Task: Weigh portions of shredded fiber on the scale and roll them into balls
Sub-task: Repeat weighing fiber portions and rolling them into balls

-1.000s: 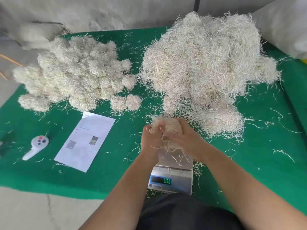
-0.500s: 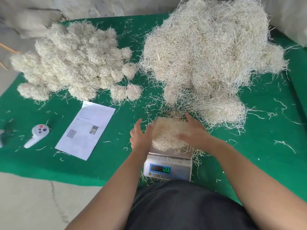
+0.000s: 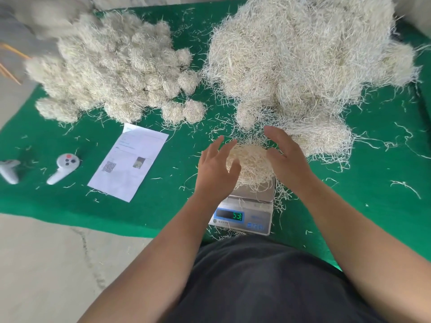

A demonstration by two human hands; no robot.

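Note:
A loose portion of pale shredded fiber [image 3: 253, 163] lies on the steel pan of a small digital scale [image 3: 242, 215], whose green display is lit. My left hand [image 3: 215, 169] hovers at the portion's left side with its fingers spread. On the other side is my right hand [image 3: 285, 159], fingers straight, its palm against or very near the fiber. A big heap of loose fiber [image 3: 300, 57] rises behind the scale. Several rolled fiber balls [image 3: 116, 71] are piled at the back left.
A green mat [image 3: 373, 183] covers the work surface, strewn with stray strands. A printed paper sheet [image 3: 129, 162] lies left of the scale, with two white handheld controllers [image 3: 63, 167] further left. Bare concrete floor [image 3: 58, 264] shows at the near left.
Both hands held the portion bunched above the scale a second ago. They have set it down on the pan and opened, and the display reading has changed.

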